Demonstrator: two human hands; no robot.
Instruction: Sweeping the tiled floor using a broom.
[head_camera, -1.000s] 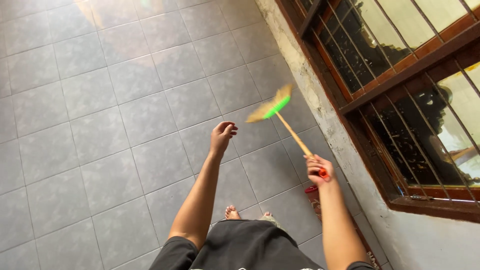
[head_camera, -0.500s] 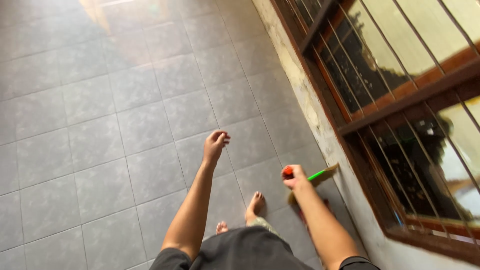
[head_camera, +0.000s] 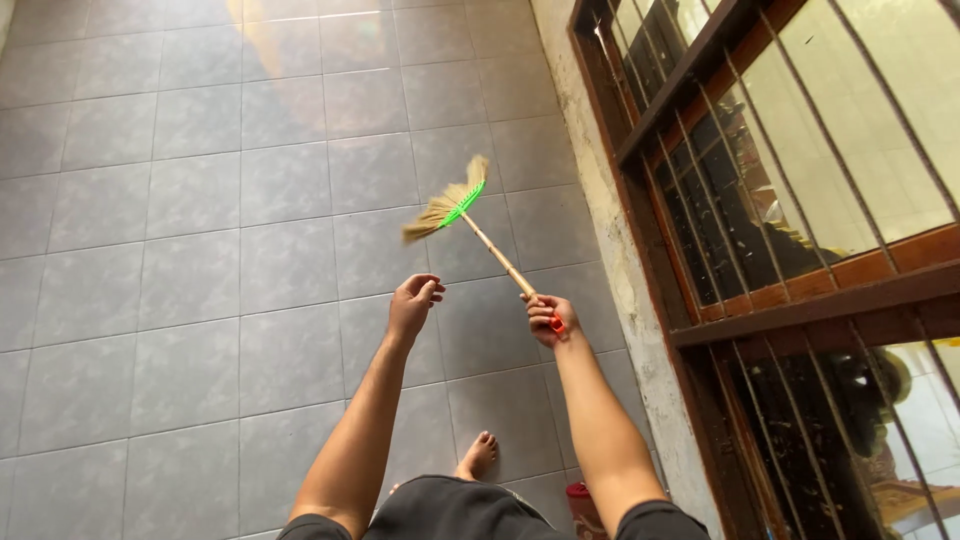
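Your right hand (head_camera: 545, 315) is clamped on the broom (head_camera: 470, 215) handle's end, its bristles raised just above the tiled floor (head_camera: 200, 250) near the window grille (head_camera: 760, 200). Your left hand (head_camera: 412, 303) hangs loosely curled, holding nothing. You look mid-sweep; lower the bristles onto the tiles.
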